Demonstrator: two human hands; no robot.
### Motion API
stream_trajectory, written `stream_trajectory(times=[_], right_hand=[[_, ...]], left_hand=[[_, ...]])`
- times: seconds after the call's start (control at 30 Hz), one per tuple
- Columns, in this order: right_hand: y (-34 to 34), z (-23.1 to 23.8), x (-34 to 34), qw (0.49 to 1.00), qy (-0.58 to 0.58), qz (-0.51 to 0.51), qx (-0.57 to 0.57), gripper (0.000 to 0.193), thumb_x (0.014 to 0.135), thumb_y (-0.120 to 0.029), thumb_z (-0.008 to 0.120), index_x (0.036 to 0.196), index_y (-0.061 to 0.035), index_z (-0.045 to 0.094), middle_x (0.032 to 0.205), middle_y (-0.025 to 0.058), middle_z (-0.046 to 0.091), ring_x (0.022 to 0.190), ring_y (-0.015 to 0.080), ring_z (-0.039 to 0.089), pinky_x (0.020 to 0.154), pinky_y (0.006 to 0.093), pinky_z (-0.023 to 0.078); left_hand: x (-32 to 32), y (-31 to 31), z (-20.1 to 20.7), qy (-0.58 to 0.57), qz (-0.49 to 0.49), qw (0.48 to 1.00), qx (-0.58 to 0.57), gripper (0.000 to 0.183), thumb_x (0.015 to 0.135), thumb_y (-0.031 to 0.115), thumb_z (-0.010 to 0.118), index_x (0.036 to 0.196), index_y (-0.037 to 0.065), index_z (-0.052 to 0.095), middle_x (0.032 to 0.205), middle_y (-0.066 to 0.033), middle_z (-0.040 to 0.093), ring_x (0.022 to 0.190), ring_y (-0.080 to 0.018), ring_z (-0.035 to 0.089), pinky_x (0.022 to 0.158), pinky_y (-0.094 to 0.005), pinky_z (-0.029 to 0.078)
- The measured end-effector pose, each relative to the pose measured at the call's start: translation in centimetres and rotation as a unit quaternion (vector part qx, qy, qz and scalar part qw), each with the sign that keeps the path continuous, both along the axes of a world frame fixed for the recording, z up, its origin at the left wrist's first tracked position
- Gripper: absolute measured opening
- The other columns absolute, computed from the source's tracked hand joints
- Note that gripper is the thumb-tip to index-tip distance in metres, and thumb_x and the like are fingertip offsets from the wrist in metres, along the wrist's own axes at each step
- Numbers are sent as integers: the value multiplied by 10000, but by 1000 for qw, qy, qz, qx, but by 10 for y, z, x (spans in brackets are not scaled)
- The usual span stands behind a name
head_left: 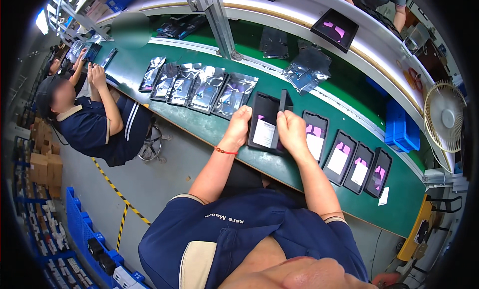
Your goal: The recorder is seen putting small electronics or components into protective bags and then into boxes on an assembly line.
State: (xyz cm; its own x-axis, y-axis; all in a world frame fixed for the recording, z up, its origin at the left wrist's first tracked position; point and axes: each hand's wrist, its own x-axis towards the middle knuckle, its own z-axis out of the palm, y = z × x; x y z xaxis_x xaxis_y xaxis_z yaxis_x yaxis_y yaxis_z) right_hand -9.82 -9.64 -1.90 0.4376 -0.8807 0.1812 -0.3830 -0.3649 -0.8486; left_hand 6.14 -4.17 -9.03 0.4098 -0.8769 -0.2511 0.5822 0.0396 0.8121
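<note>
My left hand [240, 123] is closed on the left side of a black foam tray [267, 106], which is tilted up over the green workbench. A white printed card [263, 133] lies inside the tray, with a bit of pink beside it. My right hand [292, 131] grips a thin dark flat panel [285, 100] standing on edge along the tray's right side; whether it is joined to the tray I cannot tell. Just right of my right hand lies another black tray [323, 125] with pink pieces and a white card.
Several silver bags on black trays [203, 89] line the bench to the left. More black trays [342, 156] lie to the right. Beyond are loose silver bags [308, 65], a metal post [213, 24], blue bins [400, 129] and a fan [443, 117]. A co-worker [95, 124] sits at the left.
</note>
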Motion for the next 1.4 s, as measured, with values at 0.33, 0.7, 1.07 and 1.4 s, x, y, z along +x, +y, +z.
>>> stream_trajectory(times=[0.33,0.7,1.07,1.4], right_hand=[[-18,-30,-15,964,265,-2,-12,378,883,-320,632,803,45,686,795,257,679,810,442,673,760,505,535],[-99,6,1,958,258,-27,-123,475,785,-361,763,1020,26,618,1134,255,612,1114,404,559,882,482,468],[-156,-45,9,869,417,-12,-266,712,857,-304,662,1425,24,383,1381,371,412,1227,502,485,992,516,451],[3,-1,-64,880,308,58,-358,455,838,-51,542,1259,120,528,1260,324,569,1191,427,575,994,486,479]], left_hand=[[-31,27,51,-772,46,628,84,333,842,186,704,1121,19,632,1110,-184,614,1033,-346,569,864,-432,466],[5,-34,58,-751,-43,659,-22,364,808,165,724,1110,-21,642,1207,-221,595,1091,-374,568,926,-445,463],[96,-257,29,-812,-216,539,59,786,820,404,668,1454,28,396,1498,-253,366,1414,-366,329,1155,-404,309],[101,-246,33,-905,-204,374,-5,518,891,234,517,1382,72,479,1248,-256,593,956,-403,667,850,-467,539]])
